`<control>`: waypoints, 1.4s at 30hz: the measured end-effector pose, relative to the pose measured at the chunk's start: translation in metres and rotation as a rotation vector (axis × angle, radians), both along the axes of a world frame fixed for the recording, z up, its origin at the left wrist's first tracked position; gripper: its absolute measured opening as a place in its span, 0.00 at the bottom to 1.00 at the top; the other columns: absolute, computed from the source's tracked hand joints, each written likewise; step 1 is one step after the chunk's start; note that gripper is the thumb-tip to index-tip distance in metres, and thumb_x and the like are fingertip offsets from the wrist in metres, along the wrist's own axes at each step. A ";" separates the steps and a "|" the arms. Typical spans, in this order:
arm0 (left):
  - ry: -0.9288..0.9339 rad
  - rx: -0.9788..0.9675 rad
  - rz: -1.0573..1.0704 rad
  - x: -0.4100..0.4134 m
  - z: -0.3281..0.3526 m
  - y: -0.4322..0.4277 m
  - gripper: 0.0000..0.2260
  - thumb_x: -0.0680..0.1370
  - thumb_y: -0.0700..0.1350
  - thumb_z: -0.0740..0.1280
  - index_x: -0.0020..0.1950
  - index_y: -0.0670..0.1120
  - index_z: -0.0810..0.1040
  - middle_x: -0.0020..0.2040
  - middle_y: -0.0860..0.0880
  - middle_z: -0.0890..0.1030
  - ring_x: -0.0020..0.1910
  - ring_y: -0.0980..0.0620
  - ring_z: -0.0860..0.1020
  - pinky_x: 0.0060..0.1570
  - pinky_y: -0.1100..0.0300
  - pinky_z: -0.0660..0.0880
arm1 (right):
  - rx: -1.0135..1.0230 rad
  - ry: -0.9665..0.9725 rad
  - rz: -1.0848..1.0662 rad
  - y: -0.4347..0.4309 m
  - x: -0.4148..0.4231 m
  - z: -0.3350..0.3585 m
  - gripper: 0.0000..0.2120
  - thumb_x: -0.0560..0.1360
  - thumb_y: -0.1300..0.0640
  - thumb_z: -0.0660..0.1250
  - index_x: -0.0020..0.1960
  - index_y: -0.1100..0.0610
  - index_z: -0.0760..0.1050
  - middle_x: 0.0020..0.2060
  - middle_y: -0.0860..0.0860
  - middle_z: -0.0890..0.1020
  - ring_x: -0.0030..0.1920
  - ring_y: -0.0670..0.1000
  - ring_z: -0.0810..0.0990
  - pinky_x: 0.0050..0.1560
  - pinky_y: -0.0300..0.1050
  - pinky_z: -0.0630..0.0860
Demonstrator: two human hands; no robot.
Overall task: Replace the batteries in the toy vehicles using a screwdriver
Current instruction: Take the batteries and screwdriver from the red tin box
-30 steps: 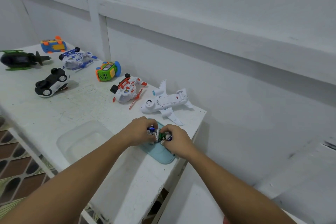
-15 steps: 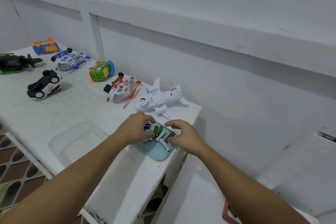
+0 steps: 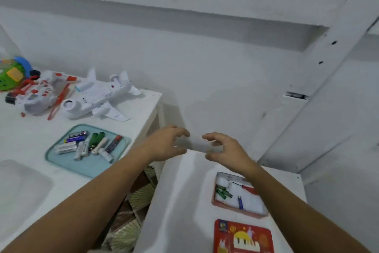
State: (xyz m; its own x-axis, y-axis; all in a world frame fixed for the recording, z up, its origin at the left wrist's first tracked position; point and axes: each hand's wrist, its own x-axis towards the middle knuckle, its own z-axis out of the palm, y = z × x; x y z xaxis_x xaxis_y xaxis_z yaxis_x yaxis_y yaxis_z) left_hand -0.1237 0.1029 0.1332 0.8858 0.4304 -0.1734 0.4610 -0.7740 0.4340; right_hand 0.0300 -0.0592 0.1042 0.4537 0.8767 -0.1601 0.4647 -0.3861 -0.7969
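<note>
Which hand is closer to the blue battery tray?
Left. The left hand hovers just right of the blue tray; the right hand is farther right, near the open tin.

I can read nothing for sure: dark lettering on a white battery [image 3: 81, 148] in the blue tray [image 3: 86, 167] is too blurred.

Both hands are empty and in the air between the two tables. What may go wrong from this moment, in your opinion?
1. The blue tray lies close to the table's edge, and the left forearm passes just beside it; a nudge might spill its loose batteries into the gap.
2. Batteries lie in both the tray and the open tin; used and fresh ones may get mixed.
3. The screwdriver lies in that tin, partly under the right forearm; the arm might knock it.
</note>
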 end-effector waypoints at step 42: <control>0.212 -0.379 0.144 0.164 -0.345 -0.145 0.16 0.74 0.35 0.69 0.62 0.42 0.77 0.59 0.43 0.78 0.56 0.48 0.76 0.49 0.68 0.67 | -0.350 0.112 -0.108 -0.099 0.083 -0.311 0.35 0.70 0.63 0.73 0.73 0.53 0.65 0.66 0.55 0.66 0.66 0.54 0.68 0.71 0.47 0.65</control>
